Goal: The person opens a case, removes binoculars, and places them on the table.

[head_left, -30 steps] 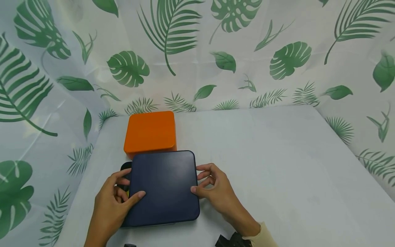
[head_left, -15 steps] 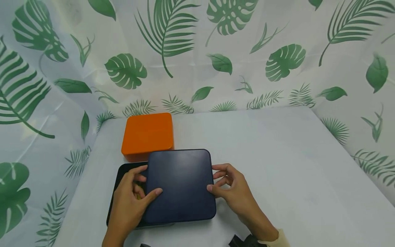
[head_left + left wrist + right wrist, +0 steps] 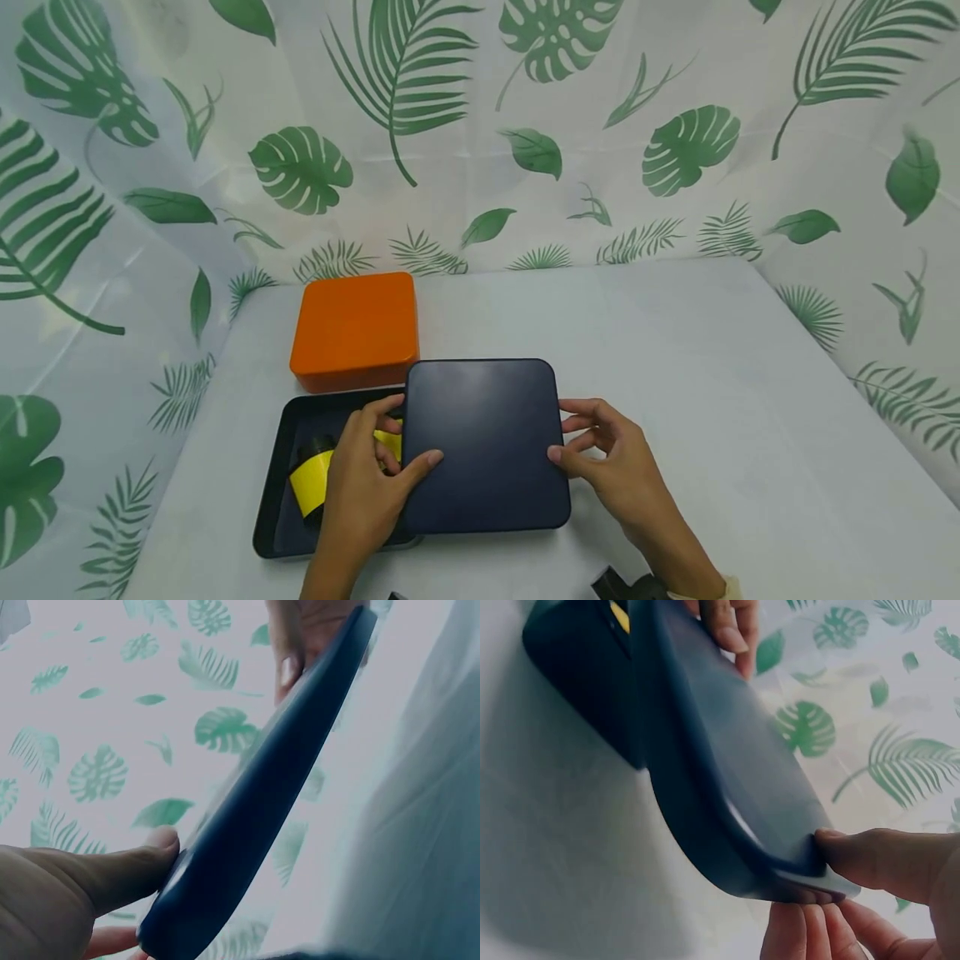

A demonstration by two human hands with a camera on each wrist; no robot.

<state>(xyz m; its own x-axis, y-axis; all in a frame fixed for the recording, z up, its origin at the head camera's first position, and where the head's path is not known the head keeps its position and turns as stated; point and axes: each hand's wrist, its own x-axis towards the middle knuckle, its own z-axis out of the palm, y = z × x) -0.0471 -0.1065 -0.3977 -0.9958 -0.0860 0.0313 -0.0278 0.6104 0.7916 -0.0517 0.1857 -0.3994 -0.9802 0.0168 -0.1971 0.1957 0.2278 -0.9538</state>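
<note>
A square navy lid point(image 3: 483, 450) hangs between my two hands over the right part of a navy box point(image 3: 267, 508). My left hand point(image 3: 358, 492) grips its left edge, thumb on top and fingers at the side. On the opposite edge, my right hand point(image 3: 622, 471) pinches it between thumb and fingers, as the right wrist view shows close up. Inside the uncovered left part of the box lies a black item with a yellow band point(image 3: 311, 482). More yellow point(image 3: 390, 442) peeks out behind my left fingers. The rest of the contents is hidden by lid and hand.
Just behind the navy box stands an orange box point(image 3: 356, 325). Both rest on a white table point(image 3: 675, 350), bordered at the back and sides by leaf-print cloth point(image 3: 450, 192). A black device point(image 3: 633, 586) sits at my right wrist.
Both hands have carried the lid to the right, from covering most of the navy box to its right part. The box's left side and the yellow-banded item have come into sight.
</note>
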